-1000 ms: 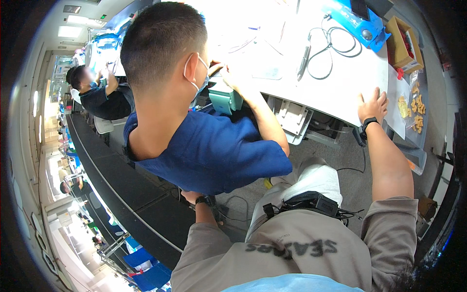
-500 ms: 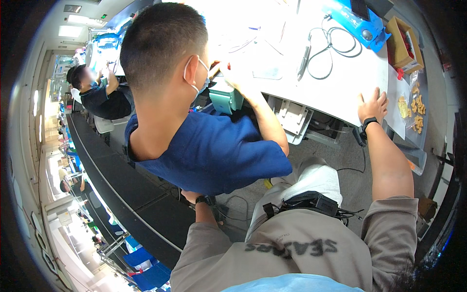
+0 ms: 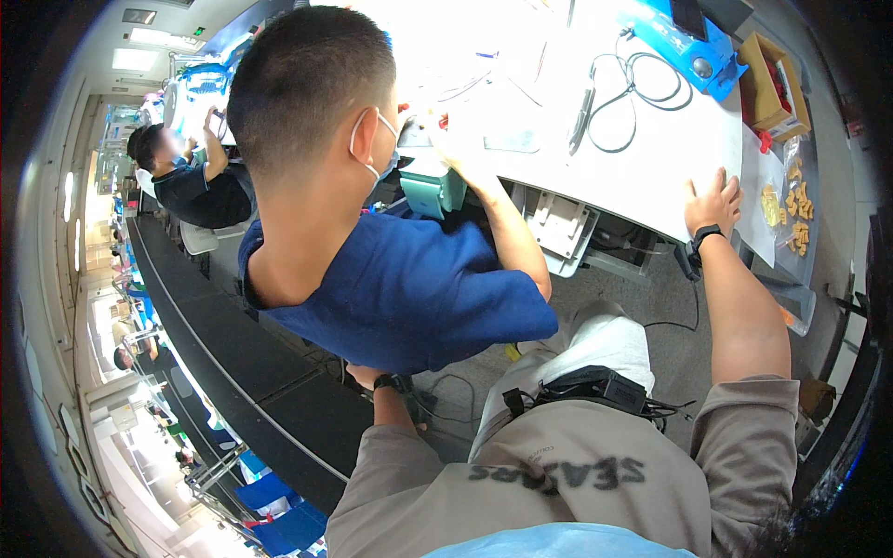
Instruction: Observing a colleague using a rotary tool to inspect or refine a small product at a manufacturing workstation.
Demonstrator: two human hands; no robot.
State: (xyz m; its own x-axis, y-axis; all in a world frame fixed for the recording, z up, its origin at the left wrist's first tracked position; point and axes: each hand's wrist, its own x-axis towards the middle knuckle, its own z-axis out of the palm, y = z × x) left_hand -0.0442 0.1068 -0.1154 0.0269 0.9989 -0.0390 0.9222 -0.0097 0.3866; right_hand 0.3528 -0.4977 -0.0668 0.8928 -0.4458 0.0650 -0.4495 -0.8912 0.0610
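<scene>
Right hand: my right hand (image 3: 714, 200) lies flat and open on the white bench (image 3: 651, 149) edge, fingers spread, grasping nothing.
Left hand: my left hand (image 3: 365, 375) is low behind the co-worker's blue shirt (image 3: 409, 288), mostly hidden; I cannot tell its grip.
Nearby: bags of small yellow parts (image 3: 791, 209) lie just right of my right hand; a grey cable (image 3: 633, 79) loops farther up the bench.

Right hand (image 3: 713, 200) flat on white workbench (image 3: 642, 149), left hand (image 3: 365, 375) behind blue-shirted co-worker (image 3: 400, 288)

Co-worker in blue shirt (image 3: 409, 288), cardboard box (image 3: 770, 74)
</scene>
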